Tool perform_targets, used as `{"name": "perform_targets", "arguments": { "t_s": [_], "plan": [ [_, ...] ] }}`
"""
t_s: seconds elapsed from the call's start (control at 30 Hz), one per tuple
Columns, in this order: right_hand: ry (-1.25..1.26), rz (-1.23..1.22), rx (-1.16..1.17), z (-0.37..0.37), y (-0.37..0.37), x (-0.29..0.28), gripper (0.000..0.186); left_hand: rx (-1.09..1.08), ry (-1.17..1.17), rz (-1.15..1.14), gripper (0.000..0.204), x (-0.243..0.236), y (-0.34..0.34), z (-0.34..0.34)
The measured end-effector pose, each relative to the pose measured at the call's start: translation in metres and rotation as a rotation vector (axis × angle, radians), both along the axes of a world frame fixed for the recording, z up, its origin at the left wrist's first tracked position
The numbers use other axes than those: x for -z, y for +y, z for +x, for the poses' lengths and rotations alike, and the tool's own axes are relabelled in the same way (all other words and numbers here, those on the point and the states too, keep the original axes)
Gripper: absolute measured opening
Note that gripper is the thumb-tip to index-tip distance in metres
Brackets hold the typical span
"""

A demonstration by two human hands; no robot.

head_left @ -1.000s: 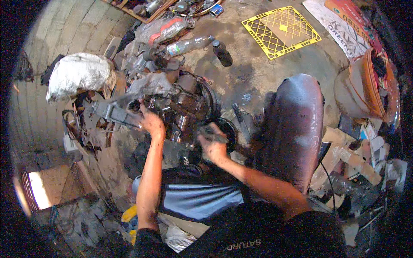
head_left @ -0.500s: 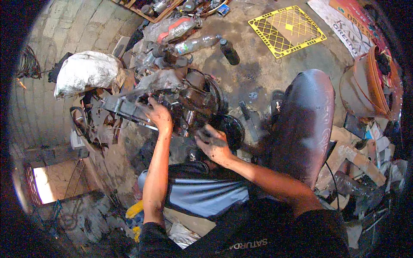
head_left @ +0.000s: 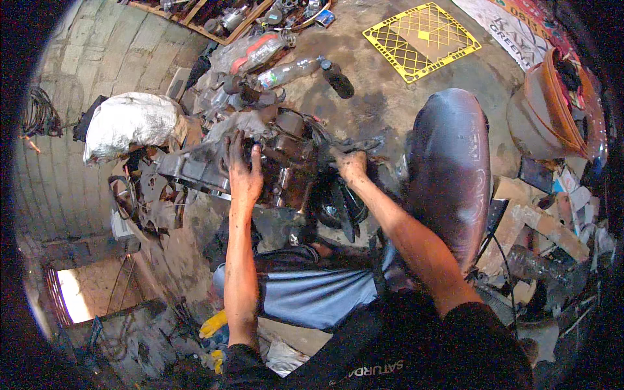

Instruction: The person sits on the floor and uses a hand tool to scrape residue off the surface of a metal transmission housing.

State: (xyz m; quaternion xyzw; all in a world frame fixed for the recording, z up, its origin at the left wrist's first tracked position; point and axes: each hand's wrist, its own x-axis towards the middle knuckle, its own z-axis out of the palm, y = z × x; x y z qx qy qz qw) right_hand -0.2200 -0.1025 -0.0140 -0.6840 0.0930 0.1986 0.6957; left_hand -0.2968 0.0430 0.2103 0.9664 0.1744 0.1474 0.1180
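Note:
A grimy metal machine housing (head_left: 276, 166), like an engine or gearbox casing, lies on its side before me. My left hand (head_left: 244, 175) rests on top of it, fingers stretched out and apart, blackened at the tips. At the housing's right end my right hand (head_left: 351, 166) is closed, its fingers curled; what they grip, if anything, I cannot make out. Just beneath that hand is a dark round part (head_left: 333, 203), partly in shadow. Both hands are smeared with dark grease.
Beyond the housing lie plastic bottles (head_left: 292, 71) and a dark bottle (head_left: 337, 79). A yellow plastic crate (head_left: 421, 42) is on the stained floor. At left is a white sack (head_left: 133, 125); at right, a rusty round container (head_left: 549, 110) and cardboard scraps (head_left: 530, 227). My bent knee (head_left: 448, 169) rises at right.
My right hand has moved up and away from the housing's near side to its right end, and has closed. My left hand has settled on the top, fingers now straight. The view has shifted slightly.

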Motion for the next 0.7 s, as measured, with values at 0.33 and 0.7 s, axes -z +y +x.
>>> {"name": "perform_targets", "arguments": {
  "t_s": [0.33, 0.7],
  "plan": [
    [-0.052, 0.031, -0.014, -0.016, 0.0, -0.064, 0.021, -0.004, -0.024, -0.112, 0.05, -0.006, 0.01, -0.019],
    [-0.404, 0.176, -0.047, 0.019, -0.001, -0.128, 0.031, -0.014, -0.017, -0.071, 0.058, 0.002, 0.01, -0.012]
  ]
}}
